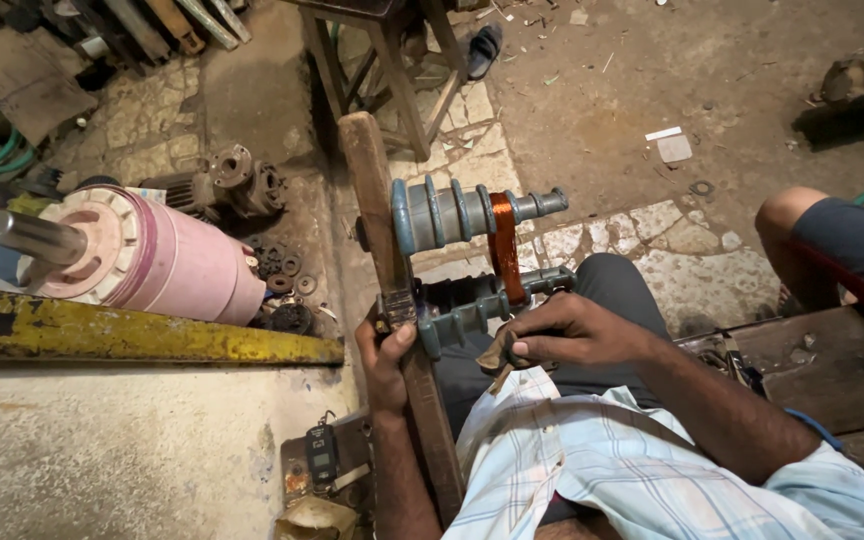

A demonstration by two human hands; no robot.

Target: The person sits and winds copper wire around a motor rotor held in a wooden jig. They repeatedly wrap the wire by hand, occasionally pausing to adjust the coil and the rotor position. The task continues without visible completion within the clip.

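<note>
L hand (384, 352) is wrapped round the wood bar (380, 215), prob to steady it. R hand (562, 330) pinches the copper coil (504, 248) where it sits on the stepped former (462, 212), over the lap. Former's long axis runs sideways, tip to the right; coil loops across it.

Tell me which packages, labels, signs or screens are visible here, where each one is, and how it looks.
Small dark handheld device with a screen: near the bottom edge, left of the person's left forearm; rectangular, black, greyish display.
White flat pieces, perhaps paper or card: on the dirt floor, upper right; one strip, one square.
No signs can be made out.
</note>
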